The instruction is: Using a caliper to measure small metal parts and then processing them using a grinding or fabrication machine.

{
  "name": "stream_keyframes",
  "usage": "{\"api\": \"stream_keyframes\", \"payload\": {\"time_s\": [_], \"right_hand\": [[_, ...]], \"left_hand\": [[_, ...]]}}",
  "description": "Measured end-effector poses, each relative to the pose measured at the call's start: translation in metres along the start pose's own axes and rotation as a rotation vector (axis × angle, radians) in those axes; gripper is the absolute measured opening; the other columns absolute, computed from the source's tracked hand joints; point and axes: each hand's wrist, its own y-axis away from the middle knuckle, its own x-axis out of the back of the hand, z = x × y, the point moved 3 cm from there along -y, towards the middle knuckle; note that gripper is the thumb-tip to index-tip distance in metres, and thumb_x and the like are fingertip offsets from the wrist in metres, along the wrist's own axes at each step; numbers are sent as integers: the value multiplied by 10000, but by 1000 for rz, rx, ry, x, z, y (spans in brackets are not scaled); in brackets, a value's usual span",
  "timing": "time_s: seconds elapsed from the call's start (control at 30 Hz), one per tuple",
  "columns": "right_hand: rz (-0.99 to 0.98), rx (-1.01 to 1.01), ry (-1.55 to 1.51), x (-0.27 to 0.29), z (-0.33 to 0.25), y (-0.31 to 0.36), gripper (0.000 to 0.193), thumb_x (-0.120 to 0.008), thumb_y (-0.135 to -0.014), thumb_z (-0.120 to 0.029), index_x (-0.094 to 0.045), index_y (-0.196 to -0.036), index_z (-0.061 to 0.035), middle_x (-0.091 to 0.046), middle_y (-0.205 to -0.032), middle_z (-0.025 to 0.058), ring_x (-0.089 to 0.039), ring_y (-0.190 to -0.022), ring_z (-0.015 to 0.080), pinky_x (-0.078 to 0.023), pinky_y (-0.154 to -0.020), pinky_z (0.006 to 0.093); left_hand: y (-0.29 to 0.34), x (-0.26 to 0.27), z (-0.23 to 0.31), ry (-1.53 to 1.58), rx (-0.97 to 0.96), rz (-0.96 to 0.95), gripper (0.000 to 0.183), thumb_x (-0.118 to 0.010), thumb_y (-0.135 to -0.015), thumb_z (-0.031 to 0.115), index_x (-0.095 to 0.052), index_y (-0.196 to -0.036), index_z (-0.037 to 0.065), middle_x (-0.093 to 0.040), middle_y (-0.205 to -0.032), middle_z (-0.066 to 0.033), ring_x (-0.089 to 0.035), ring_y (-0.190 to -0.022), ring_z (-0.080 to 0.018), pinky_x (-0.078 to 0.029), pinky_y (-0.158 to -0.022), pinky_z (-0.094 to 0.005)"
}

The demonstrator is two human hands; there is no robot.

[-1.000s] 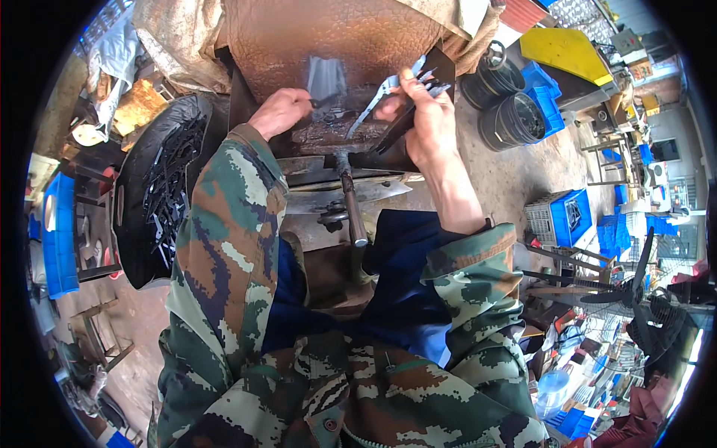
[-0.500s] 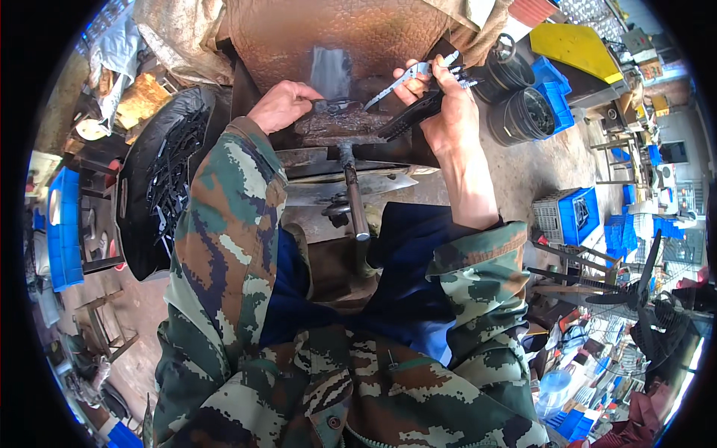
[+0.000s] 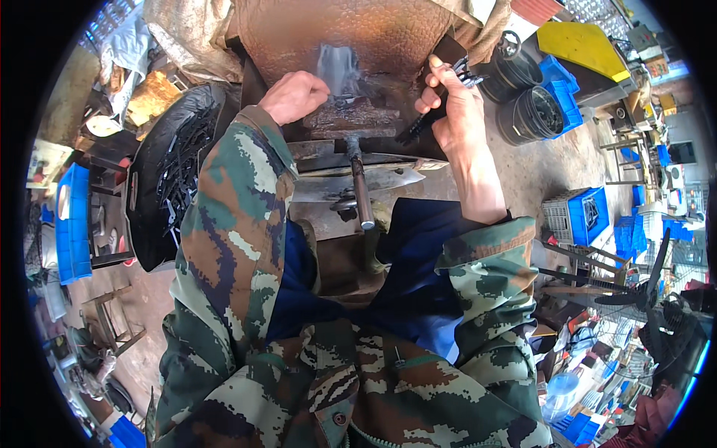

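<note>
Yellow panel (image 3: 582, 48) near black buckets (image 3: 517, 125), grey basket (image 3: 556, 217) beside blue box (image 3: 579, 218), black fan (image 3: 645, 299), blue tray (image 3: 75, 254) far left

The block (image 3: 351, 119) looks rough and crusted; from its near edge juts a smooth metal rod (image 3: 363, 193). Your sleeves (image 3: 239, 216) are matt cloth, your dark strips (image 3: 424, 124) metallic, the left blue crate (image 3: 75, 228) glossy plastic.

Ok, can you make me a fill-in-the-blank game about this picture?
The bunch of dark strips is held in the person's ____ hand.
The black container with a heap of dark pieces stands on the person's ____ side.
The big flat panel near the black buckets is coloured ____.
The jacket sleeves have a ____ pattern.

Missing words: right; left; yellow; camouflage.
</note>
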Motion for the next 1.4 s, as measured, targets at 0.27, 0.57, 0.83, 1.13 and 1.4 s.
{"api": "stream_keyframes", "payload": {"time_s": [0.27,0.57,0.83,1.13,1.4], "right_hand": [[-166,6,714,-12,14,51,34,-653,-865,-43,-640,-854,-15,-686,-813,63,-551,-516,72,-453,-470,237],[-544,250,1337,6,59,100,319,-637,-742,14,-676,-1045,-76,-694,-1053,84,-664,-923,238,-521,-819,330],[-756,460,1445,6,70,113,508,-657,-667,68,-613,-1150,-79,-606,-1280,69,-591,-1137,334,-521,-925,413],[-403,365,1034,-18,57,87,320,-749,-801,-8,-651,-1105,-27,-684,-1070,42,-606,-989,122,-484,-871,267],[-129,293,831,-74,35,11,264,-755,-862,-128,-618,-1055,-9,-598,-644,10,-464,-427,64,-357,-385,240]], "left_hand": [[2,5,-11,67,143,-21,278,-592,-900,187,-706,-1071,-1,-719,-1022,-163,-682,-963,-243,-503,-872,-337],[5,7,-23,42,163,100,254,-626,-879,223,-705,-994,11,-698,-864,-117,-638,-796,-179,-494,-763,-322],[7,6,-29,39,310,128,215,-607,-865,223,-670,-887,18,-607,-693,-88,-562,-657,-166,-470,-672,-340],[-4,9,-19,93,310,339,309,-595,-879,304,-699,-1008,44,-709,-951,-141,-672,-944,-297,-495,-848,-379],[-7,24,-8,319,260,516,275,-614,-857,337,-729,-1006,136,-700,-1074,-118,-640,-1040,-331,-482,-910,-404]]}}
